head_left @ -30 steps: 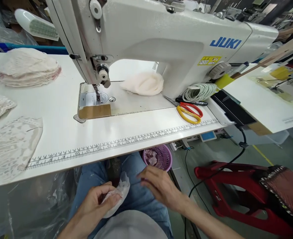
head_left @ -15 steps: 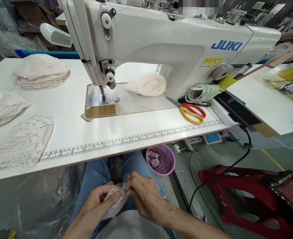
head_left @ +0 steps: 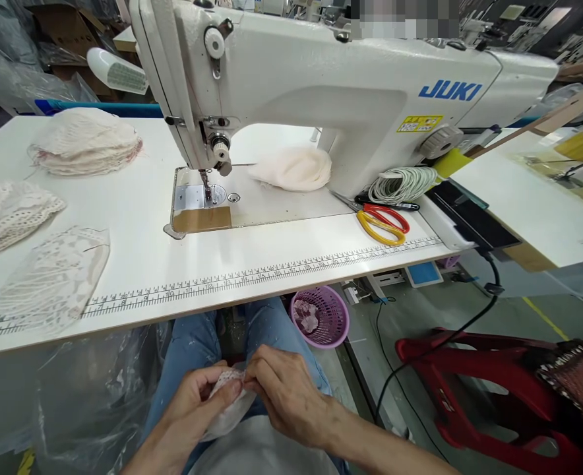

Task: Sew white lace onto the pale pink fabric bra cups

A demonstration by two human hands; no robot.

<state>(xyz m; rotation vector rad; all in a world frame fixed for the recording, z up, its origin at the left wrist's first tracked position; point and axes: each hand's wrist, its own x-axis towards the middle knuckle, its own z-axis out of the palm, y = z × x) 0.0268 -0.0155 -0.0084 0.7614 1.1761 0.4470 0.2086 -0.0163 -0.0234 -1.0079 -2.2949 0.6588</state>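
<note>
Over my lap, below the table edge, both hands work on a small white lace fabric piece [head_left: 227, 414]. My left hand [head_left: 192, 402] pinches it between thumb and fingers, with the cloth hanging under the thumb. At the piece's upper right edge, my right hand [head_left: 284, 389] has its fingertips pressed together on the fabric; what exactly lies under them is hidden. Beyond the hands stands a white sewing machine [head_left: 321, 72], its needle over the metal plate. A flat lace piece [head_left: 54, 280] lies on the table to the left.
Stacks of cream cloth [head_left: 86, 142] and lace pieces [head_left: 12, 214] sit at the left. Soft pale fabric [head_left: 294, 169] rests beneath the machine arm. Scissors [head_left: 383, 224] and coiled cord [head_left: 403, 185] lie at right. A purple basket [head_left: 338, 316] and red stool [head_left: 469, 389] stand below.
My right hand has shifted slightly left, closer to my left hand, and both still hold the lace piece. The view has moved a little.
</note>
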